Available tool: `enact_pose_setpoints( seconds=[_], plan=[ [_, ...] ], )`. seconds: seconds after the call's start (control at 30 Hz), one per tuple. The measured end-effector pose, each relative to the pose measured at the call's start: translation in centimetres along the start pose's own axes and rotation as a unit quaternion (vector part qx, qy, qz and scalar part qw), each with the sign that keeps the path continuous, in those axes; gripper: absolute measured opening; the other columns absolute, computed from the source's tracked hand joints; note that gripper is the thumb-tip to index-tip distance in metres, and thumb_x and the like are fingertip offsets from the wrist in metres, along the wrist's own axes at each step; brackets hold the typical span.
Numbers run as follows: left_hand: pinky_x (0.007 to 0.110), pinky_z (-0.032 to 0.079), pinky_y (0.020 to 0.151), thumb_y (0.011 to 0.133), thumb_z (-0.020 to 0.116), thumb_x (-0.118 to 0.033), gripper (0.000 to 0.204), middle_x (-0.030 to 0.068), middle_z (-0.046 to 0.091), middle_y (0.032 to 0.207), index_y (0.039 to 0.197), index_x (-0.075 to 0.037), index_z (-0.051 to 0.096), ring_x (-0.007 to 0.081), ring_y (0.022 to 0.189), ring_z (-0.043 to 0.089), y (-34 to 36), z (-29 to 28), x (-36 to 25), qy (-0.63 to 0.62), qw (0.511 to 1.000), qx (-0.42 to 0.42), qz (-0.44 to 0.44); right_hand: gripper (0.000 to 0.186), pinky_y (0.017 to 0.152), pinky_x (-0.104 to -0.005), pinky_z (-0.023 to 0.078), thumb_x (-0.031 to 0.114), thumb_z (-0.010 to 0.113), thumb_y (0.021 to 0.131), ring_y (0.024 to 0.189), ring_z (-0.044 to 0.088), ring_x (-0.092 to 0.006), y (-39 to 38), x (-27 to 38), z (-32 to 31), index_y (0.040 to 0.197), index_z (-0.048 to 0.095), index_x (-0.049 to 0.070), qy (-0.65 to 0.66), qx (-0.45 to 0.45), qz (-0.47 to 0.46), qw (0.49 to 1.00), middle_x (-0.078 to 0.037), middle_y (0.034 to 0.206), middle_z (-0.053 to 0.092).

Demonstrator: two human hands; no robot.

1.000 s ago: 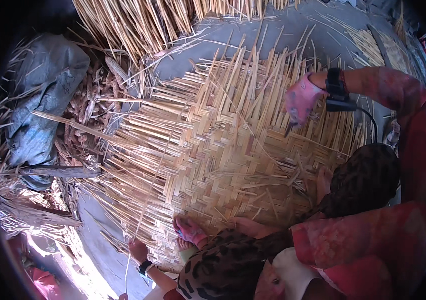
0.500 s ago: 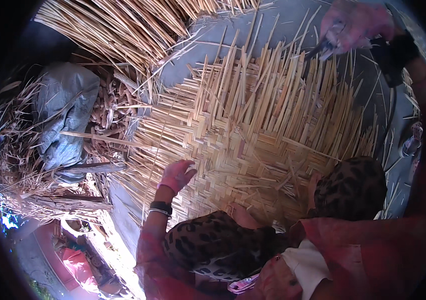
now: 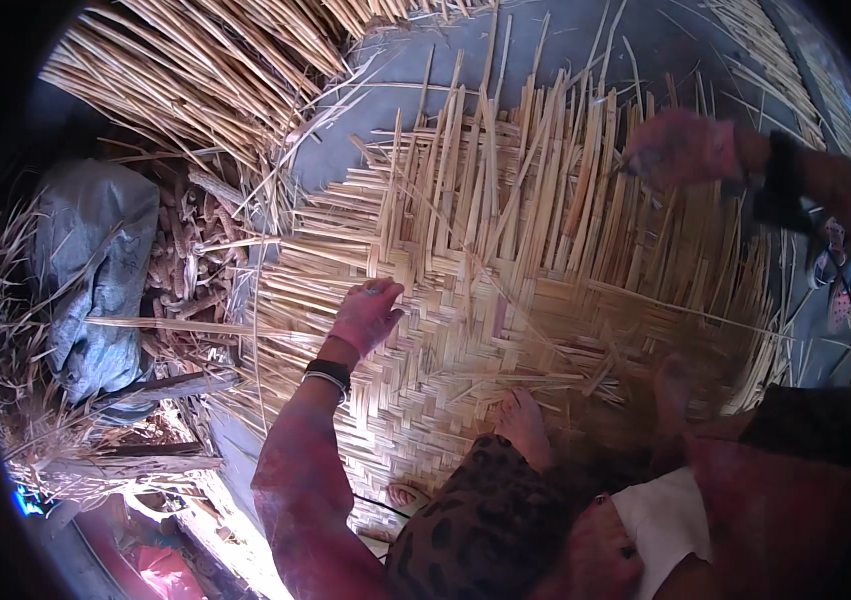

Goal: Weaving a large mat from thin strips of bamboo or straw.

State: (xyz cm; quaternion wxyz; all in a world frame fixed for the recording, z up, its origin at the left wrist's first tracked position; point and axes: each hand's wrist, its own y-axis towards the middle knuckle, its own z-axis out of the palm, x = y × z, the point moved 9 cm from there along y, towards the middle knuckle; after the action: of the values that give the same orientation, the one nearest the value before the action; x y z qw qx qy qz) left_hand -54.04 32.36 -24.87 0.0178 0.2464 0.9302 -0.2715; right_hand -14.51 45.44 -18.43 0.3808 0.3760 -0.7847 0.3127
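A half-woven mat [image 3: 466,340] of pale split-cane strips spreads below me, its loose strip ends [image 3: 546,170] fanning toward the far side. My left hand [image 3: 366,318], with a dark band at the wrist, rests over the mat's left part. Its fingers are bent, with a gap to the thumb, and nothing shows in them. Over the loose ends at the far right, my right hand [image 3: 684,150] is blurred by motion. Its fingers look closed round something dark, too smeared to make out.
My bare feet [image 3: 524,428] stand on the mat's near part. A bundle of cane stalks [image 3: 196,75] lies at the far left, above a grey plastic sack [image 3: 96,280] and a heap of corncobs [image 3: 186,240]. Sandals [image 3: 836,275] lie at the right.
My right hand has moved nearer and lower over the loose strip ends. My left hand has shifted slightly farther forward on the mat. The whole view has shifted, and my feet show more.
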Motion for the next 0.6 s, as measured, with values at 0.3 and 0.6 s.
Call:
enact_pose_setpoints(
  seconds=[0.3, 0.6],
  plan=[
    [0.041, 0.032, 0.096, 0.08, 0.059, -0.033, 0.052, 0.0053, 0.046, 0.126, 0.125, -0.014, 0.043, 0.0222, 0.118, 0.042, 4.1, 1.1, 2.5, 0.005, 0.978, -0.208, 0.002, 0.033, 0.069, -0.0352, 0.05, 0.021, 0.068, 0.072, 0.077, 0.062, -0.0277, 7.9, 6.6, 21.1, 0.101, 0.061, 0.009, 0.051, -0.078, 0.07, 0.993, -0.011, 0.083, 0.061],
    [0.033, 0.047, 0.072, 0.073, 0.067, -0.025, 0.021, 0.008, 0.063, 0.076, 0.086, -0.009, 0.062, 0.0242, 0.074, 0.06, 9.0, -1.1, 5.5, -0.228, 0.946, -0.226, -0.049, 0.038, 0.071, -0.0337, 0.05, 0.024, 0.068, 0.072, 0.082, 0.061, -0.0255, 7.5, 6.9, 25.6, 0.108, 0.06, 0.011, 0.035, -0.026, 0.104, 0.994, -0.01, 0.09, 0.061]
  ],
)
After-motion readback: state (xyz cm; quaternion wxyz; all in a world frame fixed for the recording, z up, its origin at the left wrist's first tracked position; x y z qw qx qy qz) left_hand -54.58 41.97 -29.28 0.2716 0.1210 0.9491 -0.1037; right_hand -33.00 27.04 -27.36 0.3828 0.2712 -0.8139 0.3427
